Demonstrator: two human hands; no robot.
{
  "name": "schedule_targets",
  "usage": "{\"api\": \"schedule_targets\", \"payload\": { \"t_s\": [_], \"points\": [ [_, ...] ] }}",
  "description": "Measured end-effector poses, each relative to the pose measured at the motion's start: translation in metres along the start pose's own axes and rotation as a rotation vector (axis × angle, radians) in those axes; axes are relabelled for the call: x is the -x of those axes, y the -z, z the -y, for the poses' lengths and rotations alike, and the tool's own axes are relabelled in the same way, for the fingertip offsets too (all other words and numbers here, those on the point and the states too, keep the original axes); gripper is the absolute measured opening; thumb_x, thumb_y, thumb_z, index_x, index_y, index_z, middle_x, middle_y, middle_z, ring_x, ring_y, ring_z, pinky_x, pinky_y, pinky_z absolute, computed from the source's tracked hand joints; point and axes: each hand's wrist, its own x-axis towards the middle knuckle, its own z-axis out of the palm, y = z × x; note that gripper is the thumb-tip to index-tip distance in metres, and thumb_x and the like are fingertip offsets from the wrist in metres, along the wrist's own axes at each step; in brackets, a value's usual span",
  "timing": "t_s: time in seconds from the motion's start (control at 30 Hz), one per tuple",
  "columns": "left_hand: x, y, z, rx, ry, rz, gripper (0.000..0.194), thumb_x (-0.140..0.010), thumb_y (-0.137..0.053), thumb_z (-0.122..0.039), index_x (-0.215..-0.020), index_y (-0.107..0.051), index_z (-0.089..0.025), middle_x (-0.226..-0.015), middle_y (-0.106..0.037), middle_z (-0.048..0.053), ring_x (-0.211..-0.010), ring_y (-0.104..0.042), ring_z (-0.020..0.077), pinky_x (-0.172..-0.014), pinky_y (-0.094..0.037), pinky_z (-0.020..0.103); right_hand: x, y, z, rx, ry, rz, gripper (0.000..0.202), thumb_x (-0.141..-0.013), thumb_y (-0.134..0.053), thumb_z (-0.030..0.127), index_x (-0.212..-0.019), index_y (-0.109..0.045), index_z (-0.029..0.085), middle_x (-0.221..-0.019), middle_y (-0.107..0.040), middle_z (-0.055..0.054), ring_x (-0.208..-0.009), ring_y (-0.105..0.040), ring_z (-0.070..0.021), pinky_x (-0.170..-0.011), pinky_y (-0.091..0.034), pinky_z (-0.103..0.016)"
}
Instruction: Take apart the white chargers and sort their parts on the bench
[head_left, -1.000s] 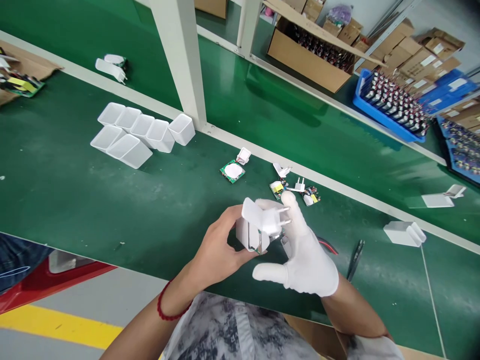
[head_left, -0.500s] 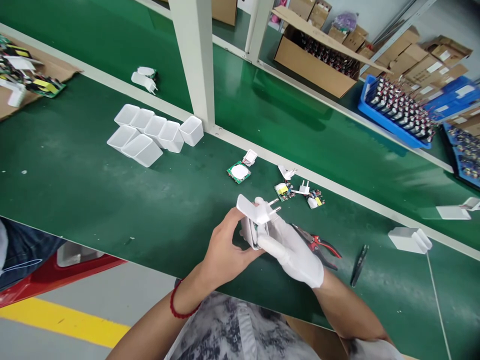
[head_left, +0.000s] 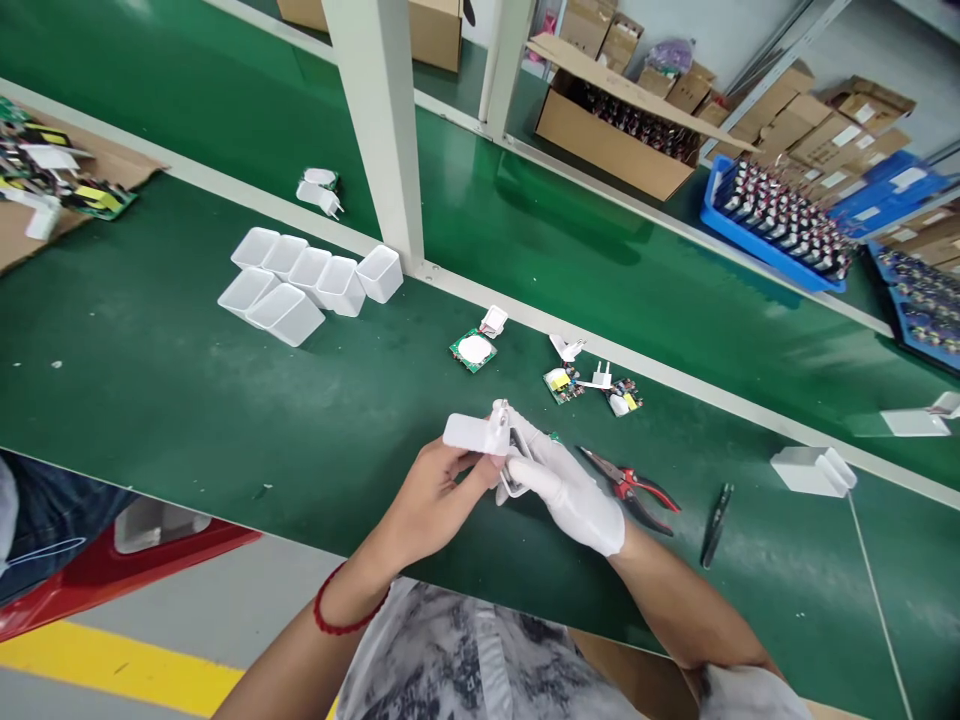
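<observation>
Head view: a green workbench [head_left: 150, 400] carries the parts, with a pale rail [head_left: 675, 388] along its far edge. Seven translucent white shells [head_left: 341, 287] stand close together near the far edge, left of the upright post [head_left: 384, 130], mouths open; no insert is visible in them. Toward the right end, beside the rail, lies a white block [head_left: 810, 472]; its internal condition cannot be told.

Between hands and right end lie red-handled pliers [head_left: 630, 483], tips toward the gloved hand, and black tweezers [head_left: 718, 525], nearer the near edge. Neither tool is in use.

Near the middle of the far edge, a square circuit board [head_left: 474, 350] with a round white pad lies outside any shell. Two more boards, one left [head_left: 561, 383] and one right [head_left: 622, 397], lie likewise, with pronged white plug pieces [head_left: 601, 376] beside them.

Unit in hand: a white housing [head_left: 516, 487], above the bench by the near edge. The gloved right hand [head_left: 581, 490] grips it, fingers narrow. The bare left hand [head_left: 431, 500] pinches the plug plate [head_left: 469, 433], which projects leftward, unseated. Judged part-assembled: board material appears inside, closure outstanding. Whether the wiring is fully tucked in cannot be told.
</observation>
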Motion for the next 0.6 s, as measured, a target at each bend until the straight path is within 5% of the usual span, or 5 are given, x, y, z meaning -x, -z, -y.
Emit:
{"api": "schedule_targets", "payload": {
  "t_s": [0.33, 0.5, 0.6],
  "points": [
    [0.008, -0.021, 0.006, -0.067, -0.106, -0.289, 0.031, -0.091, -0.057, -0.035, -0.115, -0.069, -0.018, -0.117, -0.071, 0.009, -0.102, -0.069, 0.0216, -0.086, -0.055, 0.029, -0.003, -0.008, -0.009, 0.07, 0.075, -0.112, 0.07, -0.093, -0.05, 0.06, -0.151, -0.037, 0.022, -0.083, -0.056, -0.001, -0.068, -0.046, -0.0132, -0.069, -0.048, -0.03],
    [0.001, -0.019, 0.005, -0.052, 0.013, -0.305, 0.036, -0.092, -0.054, -0.041, -0.112, -0.072, -0.017, -0.085, -0.076, 0.006, -0.08, -0.07, 0.0203, -0.071, -0.057, 0.029, -0.003, -0.008, -0.006, -0.043, 0.036, -0.099, 0.079, -0.09, -0.056, 0.058, -0.155, -0.026, 0.024, -0.094, -0.058, -0.003, -0.082, -0.053, -0.0162, -0.085, -0.05, -0.036],
    [0.0, -0.018, 0.005, -0.054, 0.009, -0.314, 0.04, -0.092, -0.055, -0.044, -0.117, -0.07, -0.017, -0.096, -0.077, 0.007, -0.085, -0.07, 0.0207, -0.072, -0.057, 0.028, 0.0, -0.012, -0.009, -0.1, 0.066, -0.076, 0.078, -0.092, -0.057, 0.053, -0.155, -0.024, 0.022, -0.095, -0.058, -0.002, -0.081, -0.054, -0.0152, -0.083, -0.051, -0.034]
  ]
}}
